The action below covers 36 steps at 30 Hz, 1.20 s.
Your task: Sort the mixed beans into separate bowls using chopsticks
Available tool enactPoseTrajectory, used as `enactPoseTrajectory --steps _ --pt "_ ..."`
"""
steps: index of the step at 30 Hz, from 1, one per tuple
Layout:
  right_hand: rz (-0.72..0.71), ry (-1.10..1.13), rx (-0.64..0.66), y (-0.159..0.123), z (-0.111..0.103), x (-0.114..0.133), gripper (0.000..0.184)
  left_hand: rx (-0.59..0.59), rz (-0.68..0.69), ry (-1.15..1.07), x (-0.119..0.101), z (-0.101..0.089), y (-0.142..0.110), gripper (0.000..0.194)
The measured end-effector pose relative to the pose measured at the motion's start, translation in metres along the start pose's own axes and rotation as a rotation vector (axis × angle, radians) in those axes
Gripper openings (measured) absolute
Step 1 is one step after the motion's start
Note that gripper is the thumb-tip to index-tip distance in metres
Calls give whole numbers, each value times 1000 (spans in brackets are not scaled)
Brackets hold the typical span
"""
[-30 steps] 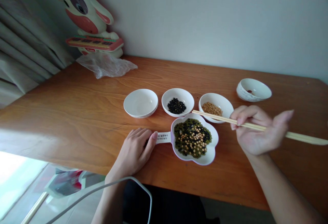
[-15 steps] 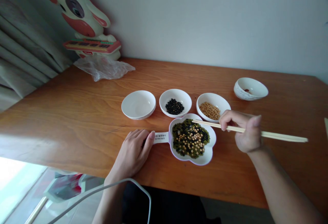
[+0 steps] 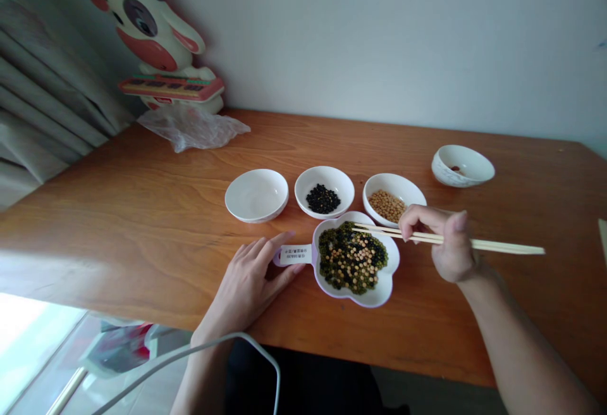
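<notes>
A white flower-shaped dish (image 3: 379,293) full of mixed green, black and yellow beans sits near the table's front edge. My left hand (image 3: 251,279) pinches the dish's labelled handle (image 3: 294,254) between thumb and fingers. My right hand (image 3: 443,241) is closed on a pair of wooden chopsticks (image 3: 497,247), whose tips reach over the dish's far right rim. Behind the dish stand three small white bowls: an empty one (image 3: 257,194), one with black beans (image 3: 324,190) and one with yellow beans (image 3: 393,197).
A patterned white bowl (image 3: 462,165) stands at the back right of the wooden table (image 3: 142,212). A cow figurine (image 3: 156,42) and a crumpled plastic bag (image 3: 192,127) sit at the back left by curtains. A white cable (image 3: 213,345) loops below the table edge.
My right hand has moved left with the chopsticks, bringing their tips over the bean dish. My left hand has shifted from resting beside the handle to gripping it.
</notes>
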State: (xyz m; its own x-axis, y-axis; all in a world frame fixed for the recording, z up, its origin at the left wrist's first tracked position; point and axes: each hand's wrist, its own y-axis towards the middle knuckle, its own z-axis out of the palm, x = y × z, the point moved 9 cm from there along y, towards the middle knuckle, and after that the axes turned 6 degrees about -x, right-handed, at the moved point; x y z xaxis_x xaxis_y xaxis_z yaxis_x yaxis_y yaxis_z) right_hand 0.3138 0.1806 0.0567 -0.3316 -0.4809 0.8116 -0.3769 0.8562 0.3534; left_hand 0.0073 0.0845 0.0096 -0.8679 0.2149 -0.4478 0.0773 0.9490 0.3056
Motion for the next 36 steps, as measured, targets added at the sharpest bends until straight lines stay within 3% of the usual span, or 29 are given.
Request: enactPoseTrajectory --steps 3,8,13,21,26,31,33,36 --pt "6 -10 6 0 1 -1 79 22 39 -3 -4 2 1 43" --pt "-10 -11 4 1 2 3 75 20 84 -4 -7 1 -1 47" --pt "-33 -7 -14 2 0 9 73 94 141 -40 -12 6 -1 49" --pt "-30 62 -91 2 -5 8 76 88 134 -91 -14 4 0 46" --pt "-27 185 -183 8 -16 14 83 102 132 -107 -15 2 0 46" --pt "3 353 -471 6 -30 14 78 102 121 -135 -14 2 1 42" --pt "20 371 -542 3 -26 13 76 95 115 -140 -13 2 1 41" --pt "33 394 -528 2 -12 15 74 89 119 -141 -13 3 1 40"
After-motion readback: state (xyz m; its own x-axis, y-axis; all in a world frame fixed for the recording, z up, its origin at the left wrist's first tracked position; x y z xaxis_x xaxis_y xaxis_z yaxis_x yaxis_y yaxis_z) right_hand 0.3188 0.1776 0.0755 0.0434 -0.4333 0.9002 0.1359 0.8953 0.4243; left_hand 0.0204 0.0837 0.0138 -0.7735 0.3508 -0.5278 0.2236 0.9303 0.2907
